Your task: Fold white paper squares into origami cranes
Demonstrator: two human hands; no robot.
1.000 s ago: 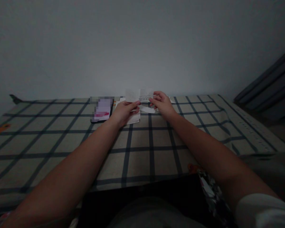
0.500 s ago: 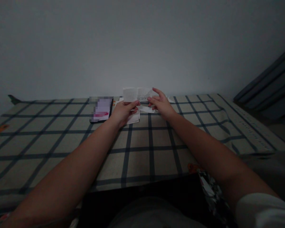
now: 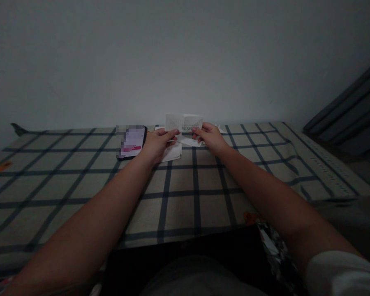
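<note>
Between my two hands a creased sheet of paper (image 3: 183, 121) with printed lines is held up, its lower part bent toward me. My left hand (image 3: 160, 142) pinches its lower left side between thumb and fingers. At the right, my right hand (image 3: 209, 136) grips the lower right edge, thumb in front. Under my left hand lie more white papers (image 3: 173, 153), flat on the checked cloth and partly covered. The print is too small to read.
A phone (image 3: 132, 142) with a lit, blurred screen lies left of my left hand. The checked tablecloth (image 3: 185, 176) runs back to a grey wall (image 3: 185, 57). Dark folded fabric (image 3: 351, 111) is at the right. Another white paper corner (image 3: 221, 129) shows behind my right hand.
The held paper has shifted slightly to the right. My right index finger, raised before, has come down onto the paper's edge. My left hand has moved slightly left.
</note>
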